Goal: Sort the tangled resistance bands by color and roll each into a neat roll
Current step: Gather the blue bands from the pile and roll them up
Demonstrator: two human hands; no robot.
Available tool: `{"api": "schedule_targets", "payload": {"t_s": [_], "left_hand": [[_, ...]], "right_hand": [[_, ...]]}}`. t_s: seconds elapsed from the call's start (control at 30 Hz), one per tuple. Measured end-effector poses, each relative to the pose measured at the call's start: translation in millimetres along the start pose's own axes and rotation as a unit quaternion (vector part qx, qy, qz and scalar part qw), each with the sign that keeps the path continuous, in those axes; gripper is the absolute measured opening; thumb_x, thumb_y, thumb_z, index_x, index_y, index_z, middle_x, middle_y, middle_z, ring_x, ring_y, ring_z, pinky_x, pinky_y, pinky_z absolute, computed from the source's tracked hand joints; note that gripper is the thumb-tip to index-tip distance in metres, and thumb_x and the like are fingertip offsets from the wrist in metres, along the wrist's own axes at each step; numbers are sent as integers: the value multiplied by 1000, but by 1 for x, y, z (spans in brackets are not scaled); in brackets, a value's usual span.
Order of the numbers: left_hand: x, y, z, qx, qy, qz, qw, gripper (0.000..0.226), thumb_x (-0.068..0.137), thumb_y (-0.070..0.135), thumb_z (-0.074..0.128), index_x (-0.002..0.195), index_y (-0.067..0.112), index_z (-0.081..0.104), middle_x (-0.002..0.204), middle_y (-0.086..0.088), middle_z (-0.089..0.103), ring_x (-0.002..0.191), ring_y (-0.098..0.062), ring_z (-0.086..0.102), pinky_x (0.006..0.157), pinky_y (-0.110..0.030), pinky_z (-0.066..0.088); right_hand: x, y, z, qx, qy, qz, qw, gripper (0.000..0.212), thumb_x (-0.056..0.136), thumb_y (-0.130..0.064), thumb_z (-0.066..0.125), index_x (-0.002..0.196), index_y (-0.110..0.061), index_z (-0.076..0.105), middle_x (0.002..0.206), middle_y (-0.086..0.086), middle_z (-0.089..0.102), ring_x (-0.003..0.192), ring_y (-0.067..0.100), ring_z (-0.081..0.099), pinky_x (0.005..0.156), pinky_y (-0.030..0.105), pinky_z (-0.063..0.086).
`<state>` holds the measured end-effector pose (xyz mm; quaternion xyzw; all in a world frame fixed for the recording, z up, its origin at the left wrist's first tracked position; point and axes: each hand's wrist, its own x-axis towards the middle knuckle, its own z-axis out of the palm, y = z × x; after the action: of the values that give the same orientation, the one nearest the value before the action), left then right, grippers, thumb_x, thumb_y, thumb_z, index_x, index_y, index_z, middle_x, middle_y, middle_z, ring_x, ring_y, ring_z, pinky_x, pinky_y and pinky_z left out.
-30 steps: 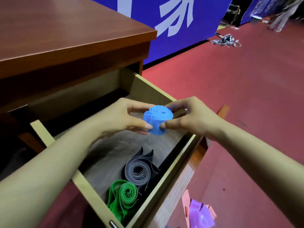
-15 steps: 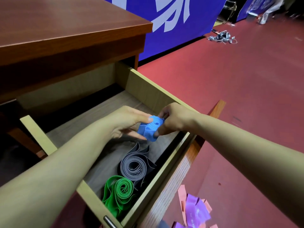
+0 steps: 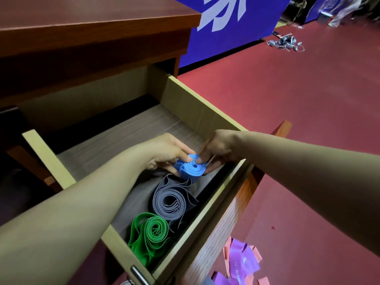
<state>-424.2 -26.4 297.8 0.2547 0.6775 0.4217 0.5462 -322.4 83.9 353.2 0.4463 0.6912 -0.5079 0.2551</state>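
Note:
A rolled blue band (image 3: 191, 168) sits low inside the open wooden drawer (image 3: 197, 108), pinched from both sides. My left hand (image 3: 166, 151) grips its left side and my right hand (image 3: 221, 149) grips its right side. Just in front of it lies a grey rolled band (image 3: 169, 202), touching or nearly touching the blue one. A green rolled band (image 3: 152, 233) rests nearest the drawer front. Purple bands (image 3: 242, 258) and pink bands (image 3: 227, 250) lie loose on the floor at the lower right.
The drawer juts out from a dark wooden desk (image 3: 92, 19). A metal handle (image 3: 139, 275) shows on the drawer front. Red floor (image 3: 287, 99) spreads to the right, with a blue banner (image 3: 226, 23) and a heap of cables (image 3: 285, 43) far behind.
Both hands have lowered the blue roll from above the drawer down into it, behind the grey roll.

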Motion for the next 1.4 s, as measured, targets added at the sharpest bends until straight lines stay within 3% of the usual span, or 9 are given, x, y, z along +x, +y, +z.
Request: {"api": "schedule_targets", "payload": {"t_s": [0.2,0.33,0.47,0.6,0.73,0.9,1.07,1.23,1.4], "left_hand": [[4,-4,6,61,-21,3,998,25,87,0,64,112,4,68,95,-18,71,73,-23,70,58,-31,59],[4,-7,14,132,-42,27,990,23,89,5,64,112,7,68,100,-17,71,91,-34,71,77,-47,59],[3,-10,22,177,-67,61,980,20,88,7,66,107,9,70,99,-12,71,90,-24,70,66,-35,60],[2,-9,24,211,-64,71,973,16,84,11,72,99,14,74,69,2,67,47,-6,57,48,-22,49],[0,-7,24,242,-55,87,965,28,80,19,77,107,18,72,75,2,67,67,-16,54,56,-28,47],[-3,-3,21,243,-27,91,966,36,79,23,78,113,17,70,96,-7,72,71,-18,60,62,-31,56],[-7,-1,15,235,0,87,968,19,85,25,71,102,15,74,92,-18,72,73,-20,59,63,-31,50],[-10,3,11,217,62,96,970,15,87,27,69,92,15,75,67,-4,62,64,-17,52,60,-26,41],[-26,22,15,200,126,126,964,14,87,32,68,90,19,74,87,1,72,76,-13,61,53,-19,40]], "right_hand": [[0,0,3,-39,-33,44,998,6,91,7,53,90,6,59,82,14,64,76,20,63,98,32,49],[1,4,3,-100,-43,65,992,13,90,4,56,101,9,60,99,17,65,94,24,62,108,33,40],[0,7,2,-173,-37,72,982,15,86,-1,64,100,5,62,105,15,64,110,27,60,105,37,44],[0,10,3,-281,-8,54,958,47,83,-18,72,124,0,58,131,11,56,115,26,56,89,27,46],[1,10,3,-318,12,42,947,37,80,-27,75,110,-8,63,124,8,61,97,19,57,85,27,47],[-5,8,0,-344,73,2,936,47,74,-30,79,112,-7,66,119,5,63,113,24,57,96,35,49],[-24,5,-9,-306,157,-70,936,31,79,-24,75,106,-8,71,96,4,68,90,21,64,65,28,51],[-51,5,-12,-196,235,-147,941,21,83,-20,72,96,-4,70,84,6,67,75,18,62,65,28,55],[-84,19,-9,-5,299,-249,921,9,86,-8,62,79,-8,67,91,19,72,77,22,65,78,37,58]]}}
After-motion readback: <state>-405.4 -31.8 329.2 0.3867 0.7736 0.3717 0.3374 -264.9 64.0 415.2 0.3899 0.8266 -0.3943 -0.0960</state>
